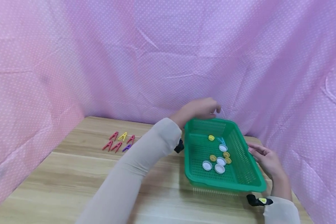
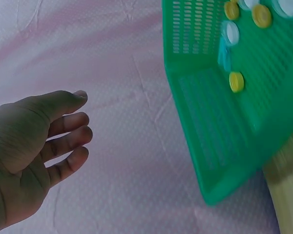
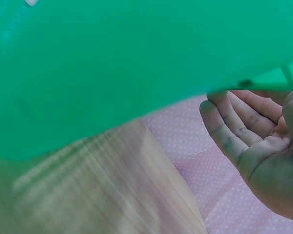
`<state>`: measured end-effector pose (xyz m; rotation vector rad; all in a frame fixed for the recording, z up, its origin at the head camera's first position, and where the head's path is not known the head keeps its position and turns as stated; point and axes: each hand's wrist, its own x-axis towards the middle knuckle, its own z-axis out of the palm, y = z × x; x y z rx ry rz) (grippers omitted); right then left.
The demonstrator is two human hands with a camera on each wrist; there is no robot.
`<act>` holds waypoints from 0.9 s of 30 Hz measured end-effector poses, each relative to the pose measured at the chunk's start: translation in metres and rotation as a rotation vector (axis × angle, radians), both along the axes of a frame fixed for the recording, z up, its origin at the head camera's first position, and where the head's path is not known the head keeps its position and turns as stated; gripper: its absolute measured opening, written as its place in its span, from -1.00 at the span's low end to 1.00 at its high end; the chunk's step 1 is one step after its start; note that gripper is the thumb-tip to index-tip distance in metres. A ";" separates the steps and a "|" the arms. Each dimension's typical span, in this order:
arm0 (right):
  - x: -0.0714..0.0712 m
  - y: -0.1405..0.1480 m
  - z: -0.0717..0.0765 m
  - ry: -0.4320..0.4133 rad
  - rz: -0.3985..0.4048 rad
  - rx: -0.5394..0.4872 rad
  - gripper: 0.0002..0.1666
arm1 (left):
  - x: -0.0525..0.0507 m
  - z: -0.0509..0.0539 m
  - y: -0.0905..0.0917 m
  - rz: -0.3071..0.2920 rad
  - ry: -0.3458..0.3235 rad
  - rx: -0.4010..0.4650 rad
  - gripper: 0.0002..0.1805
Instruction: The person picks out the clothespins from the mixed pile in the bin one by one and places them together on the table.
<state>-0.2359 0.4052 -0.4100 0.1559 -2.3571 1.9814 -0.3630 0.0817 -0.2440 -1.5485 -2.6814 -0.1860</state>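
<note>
A green plastic basket stands on the right of the table, with a light blue clothespin, several yellow caps and several white-lined lids inside. My left hand is above the basket's far left corner. In the left wrist view that hand is apart from the basket, its fingers loosely bent around nothing. At the right rim, my right hand has its fingertips against or very near the basket. The right wrist view shows fairly straight fingers below the green edge; the thumb tip is hidden there.
Several clothespins, red, yellow and purple, lie in two rows on the left of the wooden table; my left forearm partly covers that group. A pink dotted curtain hangs behind the table and along its sides.
</note>
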 end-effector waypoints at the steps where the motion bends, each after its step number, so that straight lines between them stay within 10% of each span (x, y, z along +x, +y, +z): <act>1: 0.000 0.000 0.000 0.001 -0.002 0.006 -0.55 | -0.001 0.000 0.005 0.001 0.000 -0.002 -0.67; 11: 0.000 -0.002 0.002 -0.019 -0.023 0.070 -0.45 | -0.013 -0.014 0.051 -0.023 -0.051 0.012 -0.68; 27: -0.002 -0.002 0.003 -0.034 -0.034 0.129 -0.44 | -0.027 -0.069 0.090 -0.027 -0.132 -0.062 -0.64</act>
